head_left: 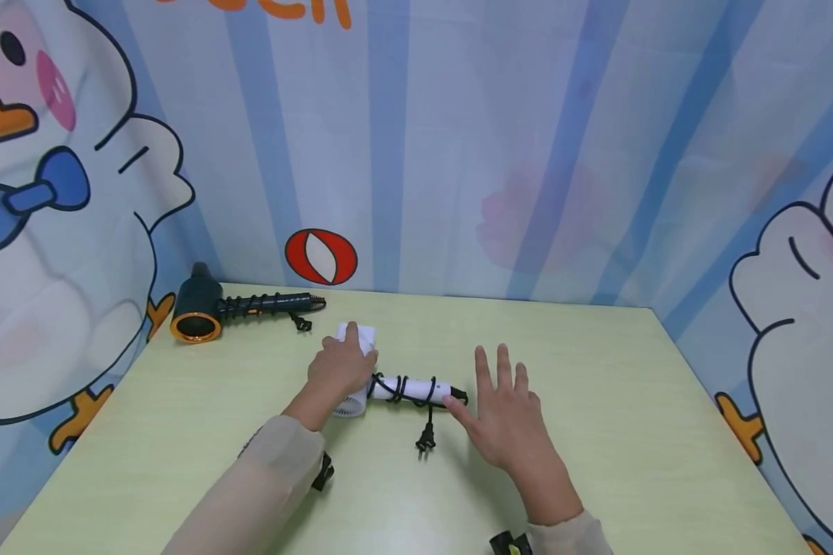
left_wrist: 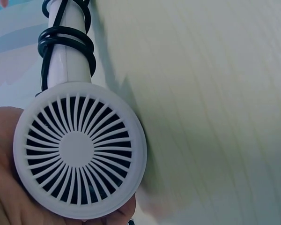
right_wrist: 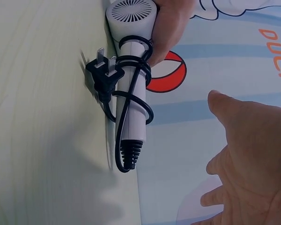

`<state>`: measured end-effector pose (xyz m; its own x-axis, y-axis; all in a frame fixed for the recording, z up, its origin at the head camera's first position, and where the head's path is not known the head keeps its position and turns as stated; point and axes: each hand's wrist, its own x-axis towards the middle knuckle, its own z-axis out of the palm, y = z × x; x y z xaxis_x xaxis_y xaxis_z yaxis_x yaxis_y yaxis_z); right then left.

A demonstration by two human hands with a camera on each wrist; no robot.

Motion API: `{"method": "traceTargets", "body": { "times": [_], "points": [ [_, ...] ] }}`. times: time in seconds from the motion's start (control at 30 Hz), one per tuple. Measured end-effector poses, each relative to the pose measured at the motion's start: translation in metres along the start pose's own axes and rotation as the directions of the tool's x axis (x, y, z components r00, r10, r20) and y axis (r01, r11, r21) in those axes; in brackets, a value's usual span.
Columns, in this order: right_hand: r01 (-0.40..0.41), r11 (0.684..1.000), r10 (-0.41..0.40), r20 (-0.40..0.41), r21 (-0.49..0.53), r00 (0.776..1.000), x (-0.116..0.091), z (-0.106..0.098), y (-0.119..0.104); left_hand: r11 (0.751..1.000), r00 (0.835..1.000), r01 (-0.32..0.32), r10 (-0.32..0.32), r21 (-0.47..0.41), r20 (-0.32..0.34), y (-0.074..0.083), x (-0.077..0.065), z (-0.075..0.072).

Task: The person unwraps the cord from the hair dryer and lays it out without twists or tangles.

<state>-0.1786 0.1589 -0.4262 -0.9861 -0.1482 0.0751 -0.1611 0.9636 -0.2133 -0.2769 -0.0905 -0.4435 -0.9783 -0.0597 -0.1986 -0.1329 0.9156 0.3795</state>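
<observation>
A white hair dryer lies on the table, its handle pointing right. My left hand grips the barrel from above, one finger stretched along it. The round slotted vent fills much of the left wrist view, with part of the left hand behind it. Black cord winds round the handle, and its two-pin plug hangs loose at the side. Fingers spread and holding nothing, my right hand hovers by the handle's end; whether the thumb touches it I cannot tell.
At the back left of the pale table lies a dark hair dryer with an orange rim, its cord wrapped round the handle. A striped blue cloth with cartoon ducks stands behind the table and along its sides.
</observation>
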Motion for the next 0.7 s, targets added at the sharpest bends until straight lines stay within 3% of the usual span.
{"method": "traceTargets", "body": {
  "times": [0.7],
  "points": [
    [0.073,0.997,-0.071,0.045,-0.034,0.996,-0.002,0.020,-0.034,1.000,1.000,0.021,-0.021,0.011,0.010,0.002,0.000,0.001]
  ]
}}
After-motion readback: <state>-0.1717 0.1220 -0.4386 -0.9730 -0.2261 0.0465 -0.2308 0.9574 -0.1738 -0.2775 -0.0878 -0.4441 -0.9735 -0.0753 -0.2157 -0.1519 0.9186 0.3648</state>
